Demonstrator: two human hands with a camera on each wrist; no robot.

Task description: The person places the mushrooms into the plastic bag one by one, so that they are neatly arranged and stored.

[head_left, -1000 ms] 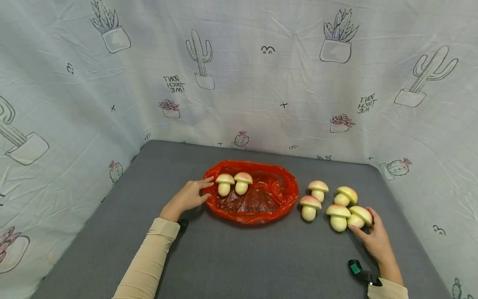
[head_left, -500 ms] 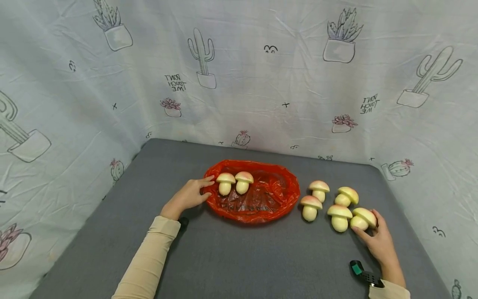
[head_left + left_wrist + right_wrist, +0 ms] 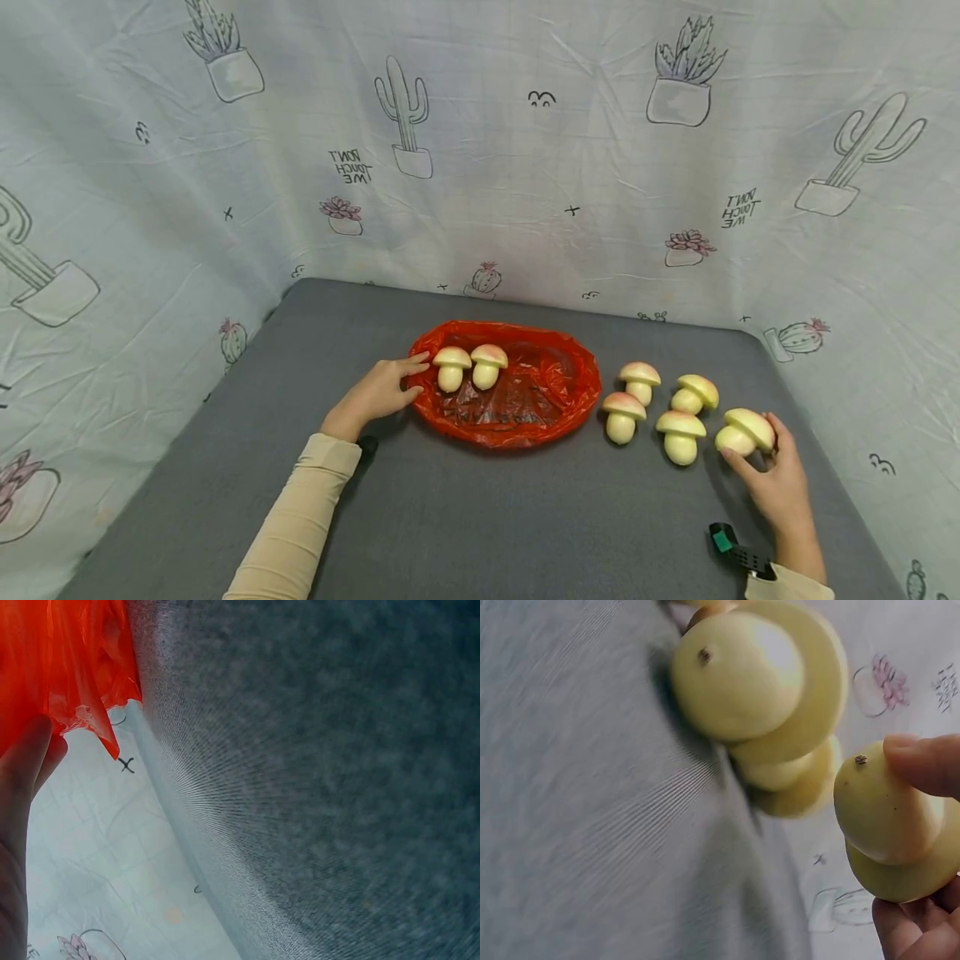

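At the right my right hand point(image 3: 780, 483) holds a yellow mushroom point(image 3: 742, 432) between thumb and fingers. In the right wrist view this mushroom point(image 3: 889, 814) is pinched by its stem and cap, apart from the table. Just left of it on the table stand several like mushrooms, one of them a near mushroom point(image 3: 681, 437) with a pale stem. My left hand point(image 3: 378, 390) touches the left rim of a red plastic bag point(image 3: 517, 437), spread open like a shallow bowl. Its fingers look straight in the left wrist view against the red plastic point(image 3: 75, 660). Two mushrooms point(image 3: 451, 369) lie inside the bag.
A grey table point(image 3: 480, 517) lies under everything. White cloth point(image 3: 480, 125) with cactus drawings hangs behind and at both sides. Between the bag and my right hand stand a pinkish-capped mushroom point(image 3: 622, 417) and another mushroom point(image 3: 639, 382) behind it.
My right hand has drawn its mushroom right and away from the neighbouring mushroom, so a gap now shows between them. The left hand and the bag stay put.
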